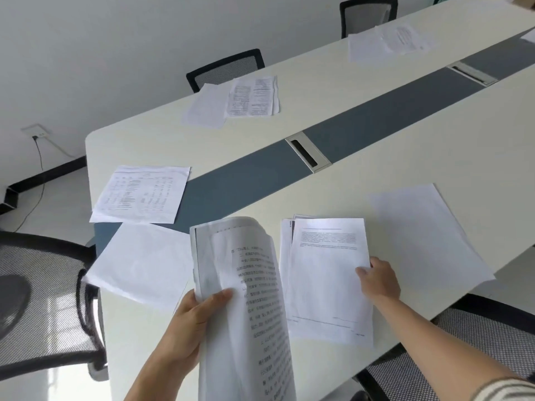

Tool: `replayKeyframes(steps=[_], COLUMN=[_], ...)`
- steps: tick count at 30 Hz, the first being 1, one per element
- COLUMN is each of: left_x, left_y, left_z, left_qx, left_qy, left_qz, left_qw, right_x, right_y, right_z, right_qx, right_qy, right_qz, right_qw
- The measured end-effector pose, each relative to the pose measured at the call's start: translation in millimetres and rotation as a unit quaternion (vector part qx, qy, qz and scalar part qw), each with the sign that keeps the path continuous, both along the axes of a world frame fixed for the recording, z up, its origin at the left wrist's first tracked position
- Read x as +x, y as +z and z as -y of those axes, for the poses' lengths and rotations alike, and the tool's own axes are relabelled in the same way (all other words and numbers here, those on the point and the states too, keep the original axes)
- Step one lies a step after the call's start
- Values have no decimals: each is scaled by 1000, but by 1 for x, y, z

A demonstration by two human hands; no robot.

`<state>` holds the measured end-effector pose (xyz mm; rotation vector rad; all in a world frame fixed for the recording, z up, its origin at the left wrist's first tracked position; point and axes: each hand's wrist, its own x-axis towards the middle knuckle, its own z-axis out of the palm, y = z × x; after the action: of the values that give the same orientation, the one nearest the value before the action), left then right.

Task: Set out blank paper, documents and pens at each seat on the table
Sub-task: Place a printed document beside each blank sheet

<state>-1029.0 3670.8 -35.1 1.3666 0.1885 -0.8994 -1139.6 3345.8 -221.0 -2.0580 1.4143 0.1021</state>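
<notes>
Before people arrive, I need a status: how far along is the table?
Done: far-side papers, end-seat papers laid out. In hand: left hand grips the document stack; right hand pinches a printed document beside the near blank sheet. Left: no pens visible anywhere.

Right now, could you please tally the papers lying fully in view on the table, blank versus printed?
Blank sheets: 4
Printed documents: 4
Total: 8, leaving out the stack in the left hand.
</notes>
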Motion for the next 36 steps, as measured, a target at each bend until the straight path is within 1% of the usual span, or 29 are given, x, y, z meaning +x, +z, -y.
replayKeyframes(steps=[1, 2, 3, 4, 5, 6, 7, 8, 10, 12, 13, 15, 16, 17, 18, 20, 22, 23, 26, 28, 30, 33, 36], left_x=[-1, -2, -4, -7, -11, -15, -21, -27, -43, -63, -74, -98, -111, -126, -142, -182, -228, -253, -325, -363, -389, -410, -419], left_y=[2, 4, 6, 9, 12, 15, 19, 23, 31, 38, 42, 43, 45, 46, 46, 43, 41, 38, 34, 32, 35, 35, 27], left_z=[5, 11, 18, 27, 36, 47, 60, 73, 101, 129, 143, 169, 182, 195, 208, 234, 260, 274, 314, 336, 356, 388, 422], left_qx=[-5, -12, -21, -31, -42, -52, -63, -74, -93, -106, -107, -104, -96, -88, -81, -73, -71, -74, -79, -79, -94, -94, -68], left_qy=[-12, -26, -43, -59, -77, -97, -121, -146, -193, -232, -247, -262, -268, -273, -276, -285, -299, -314, -360, -378, -390, -393, -396], left_qz=[-1, -2, -2, -4, -8, -12, -15, -18, -23, -21, -18, -6, 3, 13, 22, 40, 47, 47, 43, 32, 25, 11, -3], left_qw=[1000, 1000, 999, 998, 996, 994, 991, 986, 977, 967, 963, 959, 959, 958, 957, 955, 950, 946, 929, 922, 916, 914, 916], right_x=[-4, -8, -12, -16, -21, -27, -36, -46, -72, -102, -118, -156, -178, -201, -225, -275, -323, -345, -408, -447, -483, -535, -563], right_y=[4, 11, 19, 31, 45, 60, 77, 91, 106, 118, 126, 149, 160, 167, 174, 183, 188, 190, 190, 191, 192, 189, 179], right_z=[-2, -5, -9, -13, -19, -25, -32, -38, -41, -36, -30, -15, -5, 5, 17, 42, 67, 77, 100, 112, 124, 150, 180], right_qx=[-6, -11, -3, 36, 107, 197, 289, 364, 463, 526, 542, 556, 552, 538, 513, 439, 365, 331, 258, 244, 263, 298, 318], right_qy=[15, 26, 35, 35, 22, 6, -3, -1, 13, 3, -16, -64, -85, -107, -131, -187, -232, -247, -293, -299, -291, -296, -317], right_qz=[-19, -19, 4, 55, 113, 166, 203, 222, 251, 300, 328, 395, 426, 445, 453, 451, 453, 458, 466, 462, 462, 480, 483], right_qw=[1000, 999, 999, 997, 988, 966, 935, 905, 850, 796, 773, 728, 712, 708, 717, 754, 779, 787, 794, 799, 795, 770, 752])
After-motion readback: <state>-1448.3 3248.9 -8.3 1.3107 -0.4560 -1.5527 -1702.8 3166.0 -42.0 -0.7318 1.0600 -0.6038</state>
